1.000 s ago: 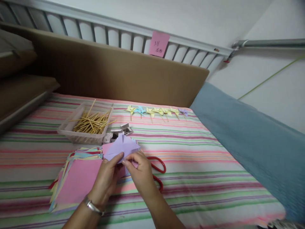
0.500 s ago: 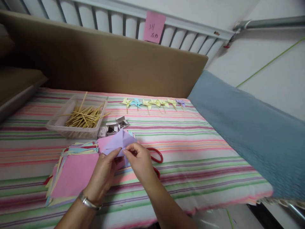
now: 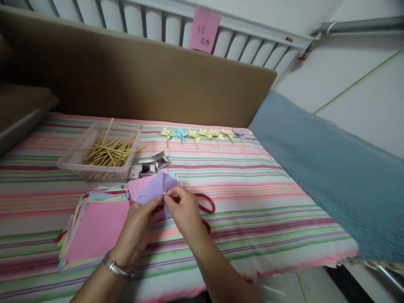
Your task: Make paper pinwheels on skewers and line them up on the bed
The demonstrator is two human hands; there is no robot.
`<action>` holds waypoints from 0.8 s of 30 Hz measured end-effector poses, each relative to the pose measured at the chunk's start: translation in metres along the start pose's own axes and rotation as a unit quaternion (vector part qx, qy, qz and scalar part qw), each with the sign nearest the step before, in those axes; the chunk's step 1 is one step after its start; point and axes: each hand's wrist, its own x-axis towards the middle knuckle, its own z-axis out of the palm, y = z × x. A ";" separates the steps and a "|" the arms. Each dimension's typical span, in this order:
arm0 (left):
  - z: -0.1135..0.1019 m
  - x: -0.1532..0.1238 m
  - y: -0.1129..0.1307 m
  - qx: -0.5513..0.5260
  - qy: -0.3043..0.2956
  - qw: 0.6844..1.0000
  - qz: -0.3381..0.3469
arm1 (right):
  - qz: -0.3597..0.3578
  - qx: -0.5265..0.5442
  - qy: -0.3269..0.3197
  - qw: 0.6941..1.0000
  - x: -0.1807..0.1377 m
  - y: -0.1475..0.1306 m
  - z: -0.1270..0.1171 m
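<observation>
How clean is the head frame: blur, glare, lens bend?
Head view: soft even light, no glare or hard shadows; wide-angle bend curves the railing and the brown board; left hand and right hand pinching the lilac paper look slightly soft; the far pinwheels are too small for detail.

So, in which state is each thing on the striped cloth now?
lilac paper: partly folded, pinched by both hands.
left hand: pinching the paper.
right hand: pinching the paper.
paper stack: flat, slightly fanned, pink sheet on top.
plastic tray: open, holding wooden sticks.
small boxes: open.
red scissors: lying flat, partly hidden by the right hand.
pinwheels: finished, laid in a row.
</observation>
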 end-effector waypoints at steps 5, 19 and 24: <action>-0.003 0.004 0.001 0.023 0.022 1.000 -0.003 | -0.009 -0.024 -0.003 1.000 0.001 0.001 -0.007; -0.007 0.004 0.001 0.121 -0.014 0.987 -0.102 | 0.105 0.193 -0.177 0.959 0.011 0.008 -0.036; -0.005 0.005 -0.003 0.072 -0.038 0.991 -0.103 | 0.126 0.214 -0.132 0.960 0.014 0.007 -0.030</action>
